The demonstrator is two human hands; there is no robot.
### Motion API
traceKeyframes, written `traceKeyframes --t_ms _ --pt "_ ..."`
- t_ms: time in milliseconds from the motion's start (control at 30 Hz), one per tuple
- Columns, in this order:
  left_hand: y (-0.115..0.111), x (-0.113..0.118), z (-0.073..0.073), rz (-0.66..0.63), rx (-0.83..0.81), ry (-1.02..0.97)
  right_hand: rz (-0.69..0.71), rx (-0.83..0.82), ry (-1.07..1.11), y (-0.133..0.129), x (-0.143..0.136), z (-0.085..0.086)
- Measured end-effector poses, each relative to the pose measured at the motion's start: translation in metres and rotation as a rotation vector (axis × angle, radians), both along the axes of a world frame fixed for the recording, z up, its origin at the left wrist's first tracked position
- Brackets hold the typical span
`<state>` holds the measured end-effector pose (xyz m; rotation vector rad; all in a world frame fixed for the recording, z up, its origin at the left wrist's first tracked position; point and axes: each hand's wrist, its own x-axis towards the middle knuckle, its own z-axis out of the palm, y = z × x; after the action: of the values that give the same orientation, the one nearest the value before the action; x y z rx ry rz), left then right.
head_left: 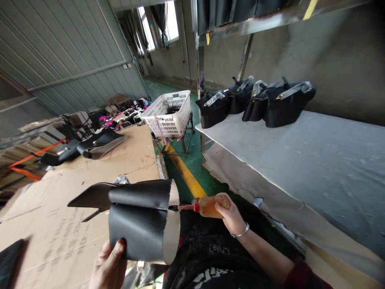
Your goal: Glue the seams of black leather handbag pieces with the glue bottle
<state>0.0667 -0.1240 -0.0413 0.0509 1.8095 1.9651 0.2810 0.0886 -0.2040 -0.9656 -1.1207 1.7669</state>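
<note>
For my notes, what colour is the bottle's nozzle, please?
The nozzle is red, clearest in the head view.

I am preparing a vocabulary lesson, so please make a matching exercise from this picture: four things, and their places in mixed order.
1. bottle
2. black leather-like piece
3. white basket
4. black handbags

A. on a metal stand
B. in the right hand
C. on the grey table
D. in the left hand

Pairs: 1-B; 2-D; 3-A; 4-C
</note>
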Motion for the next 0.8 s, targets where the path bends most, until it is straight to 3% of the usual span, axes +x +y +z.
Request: traceKeyframes --t_ms 233,400,500,667,800 --pt "-0.003 -0.006 -0.002 -0.021 -0.003 0.019 -0.079 -0.012 -0.056 -0.001 -0.003 0.000" --pt "-0.009 -0.015 -0.012 -0.032 0.009 0.011 0.002 0.005 -0.017 -0.003 -0.004 0.000" --pt "-0.008 -0.019 -0.010 -0.041 0.023 0.018 -0.078 -0.021 -0.026 -0.003 -0.009 0.002" --pt "0.014 -0.034 0.022 0.042 0.148 0.067 -0.192 -0.323 0.224 0.006 -0.005 -0.007" --pt "0.046 -0.052 0.060 0.073 0.307 0.101 -0.250 -0.504 0.343 0.017 0.012 -0.037"
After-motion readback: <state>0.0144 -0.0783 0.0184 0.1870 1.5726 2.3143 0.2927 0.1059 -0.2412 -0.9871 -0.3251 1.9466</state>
